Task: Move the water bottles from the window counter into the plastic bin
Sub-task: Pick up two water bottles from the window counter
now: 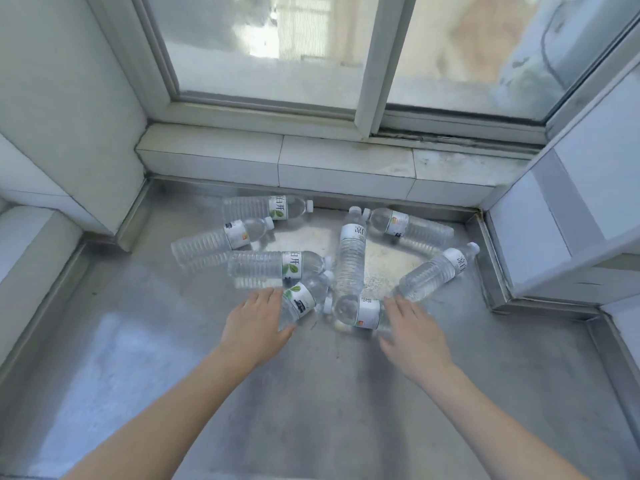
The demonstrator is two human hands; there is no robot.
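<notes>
Bottles (352, 258) lie on their sides in a loose cluster on the metal counter (145, 341) below the window (277, 46), eight in all, caps pointing various ways. Left hand (256, 323), at 7 o'clock of the cluster, curls its fingers round the near-left bottle (301, 301). Right hand (412, 336), at 5 o'clock, lies with fingers spread and fairly straight against the near-right bottle (363, 311); whether it grips is unclear. Both forearms reach in from 6 o'clock.
</notes>
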